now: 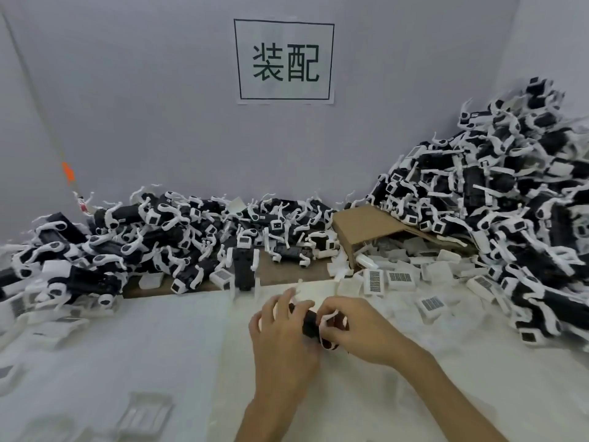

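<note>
Both my hands meet over the white table (159, 346) just right of centre. Between them is a small black block-shaped part (309, 325) with a white curved plastic piece (328, 317) on its right end. My left hand (280, 339) grips the black part from the left, fingers curled over its top. My right hand (353, 327) pinches the white piece against the block's right end. Much of the part is hidden under my fingers.
Heaps of black-and-white assembled parts fill the back left (127, 244) and pile high at the right (510, 202). A tilted cardboard sheet (366, 224) covers small white square pieces (398, 275). One assembled part (243, 269) stands upright ahead. Clear trays (143, 416) lie near left. A sign (283, 60) hangs on the wall.
</note>
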`<state>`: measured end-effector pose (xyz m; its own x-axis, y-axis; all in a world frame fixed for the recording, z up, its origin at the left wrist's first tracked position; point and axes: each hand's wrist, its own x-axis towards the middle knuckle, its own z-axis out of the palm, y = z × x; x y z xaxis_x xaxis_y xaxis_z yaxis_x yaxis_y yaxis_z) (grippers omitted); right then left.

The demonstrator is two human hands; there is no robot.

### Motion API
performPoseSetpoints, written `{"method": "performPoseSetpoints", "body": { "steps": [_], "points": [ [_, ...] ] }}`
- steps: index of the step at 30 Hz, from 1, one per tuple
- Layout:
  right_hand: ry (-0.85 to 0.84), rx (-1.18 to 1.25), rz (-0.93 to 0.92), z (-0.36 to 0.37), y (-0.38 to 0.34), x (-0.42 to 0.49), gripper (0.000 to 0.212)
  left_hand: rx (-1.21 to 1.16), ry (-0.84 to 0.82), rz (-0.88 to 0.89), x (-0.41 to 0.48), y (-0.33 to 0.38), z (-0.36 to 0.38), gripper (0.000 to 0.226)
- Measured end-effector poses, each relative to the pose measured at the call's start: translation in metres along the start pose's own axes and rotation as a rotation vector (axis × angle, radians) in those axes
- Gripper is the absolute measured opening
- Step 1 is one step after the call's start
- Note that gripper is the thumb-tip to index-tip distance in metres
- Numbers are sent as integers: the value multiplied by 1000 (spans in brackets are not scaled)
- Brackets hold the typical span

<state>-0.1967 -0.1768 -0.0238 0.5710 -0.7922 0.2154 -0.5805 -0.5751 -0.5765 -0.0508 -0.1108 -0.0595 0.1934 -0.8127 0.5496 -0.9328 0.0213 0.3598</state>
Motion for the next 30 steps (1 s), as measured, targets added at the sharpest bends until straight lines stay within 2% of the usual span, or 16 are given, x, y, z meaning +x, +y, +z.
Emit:
{"method": "performPoseSetpoints", "body": {
  "steps": [2, 4, 8, 11, 13, 15, 17, 20, 22, 26, 30],
  "points": [
    [13, 88, -6, -4, -3, -26, 13, 135, -195, 51, 1, 1, 5, 56],
    [35, 164, -1, -5, -5, -40, 16, 130, -248, 94, 1, -2, 7, 53],
    [162, 273, -58, -5, -12, -44, 27, 42, -127, 162, 3, -11, 4, 43],
    [396, 299, -156, -9, -16, -45, 44, -55, 27, 95, 3, -11, 3, 36],
    [467, 394, -179, -18, -14, -47, 41, -96, 115, 27, 3, -7, 4, 30],
    [362, 589, -166, -33, -9, -51, 24, -157, 198, -61, 3, -2, 3, 29],
    [62, 665, -164, -44, -2, -59, 14, -282, 232, -156, 3, 3, -2, 32],
    [-475, 526, -130, -47, 2, -66, 19, -667, 163, -300, 0, 10, -11, 36],
    [-654, 350, -113, -41, 0, -65, 23, -901, 59, -410, -2, 16, -16, 40],
    [-746, 134, -40, -22, -5, -64, 16, -1163, -111, -628, -1, 22, -17, 29],
    [-656, 230, 37, -16, 0, -65, 11, -1294, -121, -741, -1, 16, -16, 28]
  ]
}}
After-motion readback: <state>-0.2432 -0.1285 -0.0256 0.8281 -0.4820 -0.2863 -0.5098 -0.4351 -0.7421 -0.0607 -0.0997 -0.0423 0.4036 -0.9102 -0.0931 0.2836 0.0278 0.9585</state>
